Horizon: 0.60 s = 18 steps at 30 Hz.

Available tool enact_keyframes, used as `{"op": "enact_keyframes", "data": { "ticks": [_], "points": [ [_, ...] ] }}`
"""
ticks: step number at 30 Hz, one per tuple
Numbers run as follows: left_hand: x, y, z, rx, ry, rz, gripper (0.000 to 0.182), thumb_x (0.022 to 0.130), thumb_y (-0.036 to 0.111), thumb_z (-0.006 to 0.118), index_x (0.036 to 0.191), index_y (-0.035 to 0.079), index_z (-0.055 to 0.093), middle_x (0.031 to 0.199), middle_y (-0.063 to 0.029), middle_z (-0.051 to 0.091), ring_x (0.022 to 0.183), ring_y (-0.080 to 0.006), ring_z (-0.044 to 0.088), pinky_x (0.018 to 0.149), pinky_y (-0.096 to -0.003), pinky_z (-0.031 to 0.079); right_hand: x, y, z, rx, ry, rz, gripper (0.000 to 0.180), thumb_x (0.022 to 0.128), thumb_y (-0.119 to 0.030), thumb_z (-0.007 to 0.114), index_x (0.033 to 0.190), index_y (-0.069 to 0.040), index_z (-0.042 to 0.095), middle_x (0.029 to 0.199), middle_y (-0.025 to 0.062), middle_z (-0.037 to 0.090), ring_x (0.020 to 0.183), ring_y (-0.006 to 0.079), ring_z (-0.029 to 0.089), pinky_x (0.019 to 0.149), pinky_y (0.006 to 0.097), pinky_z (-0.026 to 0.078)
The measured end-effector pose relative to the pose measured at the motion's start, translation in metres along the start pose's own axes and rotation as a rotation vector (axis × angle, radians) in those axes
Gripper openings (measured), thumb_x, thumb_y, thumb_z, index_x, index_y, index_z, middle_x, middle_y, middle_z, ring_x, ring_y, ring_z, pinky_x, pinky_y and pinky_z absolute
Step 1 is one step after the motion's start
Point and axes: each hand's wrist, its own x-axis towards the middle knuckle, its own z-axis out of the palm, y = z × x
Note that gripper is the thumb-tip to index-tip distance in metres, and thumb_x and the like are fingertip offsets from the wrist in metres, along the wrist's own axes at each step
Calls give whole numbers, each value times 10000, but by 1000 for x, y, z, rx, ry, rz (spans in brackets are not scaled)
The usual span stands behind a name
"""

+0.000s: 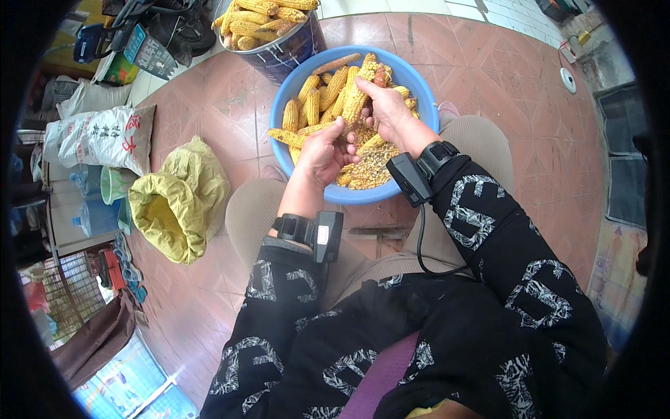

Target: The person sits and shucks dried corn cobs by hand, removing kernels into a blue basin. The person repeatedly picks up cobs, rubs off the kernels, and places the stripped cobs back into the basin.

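Observation:
My right hand (392,112) grips a yellow corn cob (357,99), its thumb along the upper side. Close to the cob's lower end is my left hand (322,152), thumb raised and fingers curled slightly apart. Whether it grips that end cannot be made out. Both hands are over a round blue plastic basin (277,112). Whole ears of corn (312,105) fill its far and left parts, and loose kernels (371,167) lie heaped at the near side. A bare reddish cob (337,63) rests by the far rim, and another reddish cob (380,75) shows beyond my right hand.
Behind the basin stands a dark bucket (285,52) piled with corn ears (256,21). To the left, an open yellow woven sack (178,209) holds yellow contents. Beyond it are a printed white sack (104,136), water jugs (97,217) and a parked vehicle (157,39).

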Motion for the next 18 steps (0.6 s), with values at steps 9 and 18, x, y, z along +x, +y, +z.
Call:
{"op": "enact_keyframes", "data": {
  "ticks": [9, 18],
  "points": [
    [-2, 2, -1, -31, -143, 106, 206, 950, 190, 536, 1079, 34, 571, 910, -67, 635, 742, -139, 606, 645, -295, 553, 7, -1, -6, 174, -110, 84, 234, 877, -420, 598, 928, -192, 599, 782, -39, 606, 627, 84, 499, 518, 233, 365],
    [-11, 3, 15, 27, -49, 205, 260, 909, 104, 591, 1138, -12, 553, 997, -100, 630, 805, -171, 620, 703, -298, 568, 12, -1, -9, 305, -118, 41, 213, 914, -378, 539, 967, -178, 590, 835, -31, 636, 682, 103, 574, 531, 251, 415]
  ]
}}
